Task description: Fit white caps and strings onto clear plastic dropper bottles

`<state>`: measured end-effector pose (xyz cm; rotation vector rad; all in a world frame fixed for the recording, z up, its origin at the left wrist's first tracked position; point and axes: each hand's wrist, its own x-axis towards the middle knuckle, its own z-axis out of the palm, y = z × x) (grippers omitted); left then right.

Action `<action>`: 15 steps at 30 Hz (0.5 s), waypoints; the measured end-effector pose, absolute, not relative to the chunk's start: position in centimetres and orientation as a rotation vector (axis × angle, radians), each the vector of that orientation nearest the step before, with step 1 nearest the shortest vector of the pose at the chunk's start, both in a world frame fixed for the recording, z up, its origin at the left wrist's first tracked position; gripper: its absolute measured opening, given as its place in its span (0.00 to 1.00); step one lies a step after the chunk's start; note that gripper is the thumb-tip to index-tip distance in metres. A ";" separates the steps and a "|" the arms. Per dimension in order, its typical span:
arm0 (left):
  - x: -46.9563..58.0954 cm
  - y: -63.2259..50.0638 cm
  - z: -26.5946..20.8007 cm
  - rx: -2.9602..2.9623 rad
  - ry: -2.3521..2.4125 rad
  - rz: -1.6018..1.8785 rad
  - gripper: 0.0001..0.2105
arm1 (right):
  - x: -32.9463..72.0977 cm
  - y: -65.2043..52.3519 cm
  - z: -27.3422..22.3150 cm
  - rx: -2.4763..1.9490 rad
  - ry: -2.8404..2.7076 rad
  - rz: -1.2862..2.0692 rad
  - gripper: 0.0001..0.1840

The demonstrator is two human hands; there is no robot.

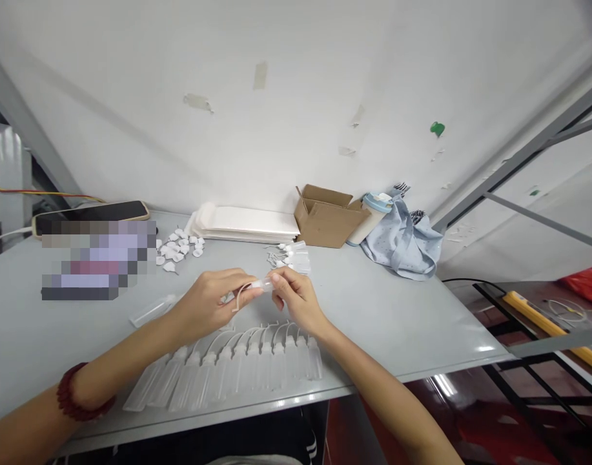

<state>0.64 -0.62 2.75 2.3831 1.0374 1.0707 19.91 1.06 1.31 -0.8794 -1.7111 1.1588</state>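
Above the table my left hand (211, 296) and my right hand (298, 300) meet on one small clear plastic bottle (265, 284). The left fingers pinch its white cap end, from which a thin curved tube (238, 296) hangs. My right thumb and fingers close round the bottle's body. Below the hands, several clear bottles (240, 371) with curved white tubes lie side by side along the front edge. A single clear bottle (153, 311) lies left of them, partly behind my left forearm. Beyond the hands rest several small bottles with tubes (298, 257).
Several loose white nozzle caps (172, 250) lie at the left back. Against the wall stand a white foam stack (247, 223), an open cardboard box (327, 219), a lidded cup (368, 219) and a blue cloth bag (405, 245). A phone (92, 218) lies far left.
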 end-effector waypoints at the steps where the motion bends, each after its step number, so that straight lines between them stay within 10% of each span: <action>1: 0.6 -0.6 3.0 2.320 1.068 1.007 0.16 | 19.9 1.0 1.3 -0.862 -1.738 1.106 0.17; 15: -4.3 2.4 4.6 2.147 1.495 0.713 0.12 | 21.3 2.9 1.1 -0.840 -1.899 0.379 0.14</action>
